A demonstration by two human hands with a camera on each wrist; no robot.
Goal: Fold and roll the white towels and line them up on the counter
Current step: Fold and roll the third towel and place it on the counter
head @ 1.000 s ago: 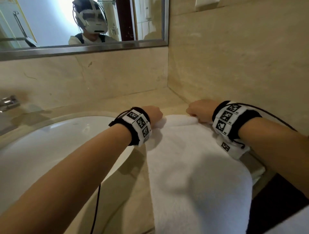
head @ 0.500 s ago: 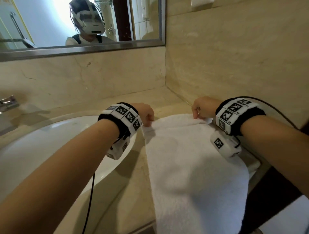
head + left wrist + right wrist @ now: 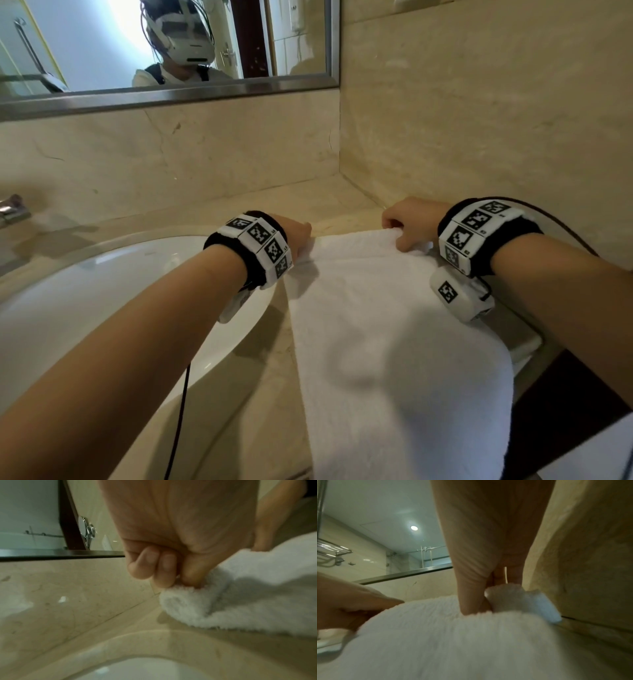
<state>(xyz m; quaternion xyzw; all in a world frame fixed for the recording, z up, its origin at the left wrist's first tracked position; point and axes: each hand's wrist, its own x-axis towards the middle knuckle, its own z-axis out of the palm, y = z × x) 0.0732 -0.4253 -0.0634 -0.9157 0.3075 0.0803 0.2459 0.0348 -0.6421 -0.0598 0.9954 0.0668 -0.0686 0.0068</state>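
Observation:
A white towel (image 3: 394, 342) lies as a long strip on the beige counter (image 3: 239, 394), running from the front edge toward the back wall. Its far end is turned into a small roll (image 3: 192, 601). My left hand (image 3: 298, 236) pinches the left end of that roll, with fingers (image 3: 154, 566) curled over it. My right hand (image 3: 404, 222) grips the right end (image 3: 513, 596) near the side wall. The same towel (image 3: 453, 635) fills the lower right wrist view.
A white oval sink (image 3: 102, 308) is set into the counter left of the towel, with a chrome tap (image 3: 13, 209) at the far left. The side wall (image 3: 479, 137) stands close on the right. A mirror (image 3: 137, 51) hangs above the back wall.
Both hands have shifted slightly along the far edge of the towel and re-gripped it. The rolled end now looks a little tighter and nearer to me.

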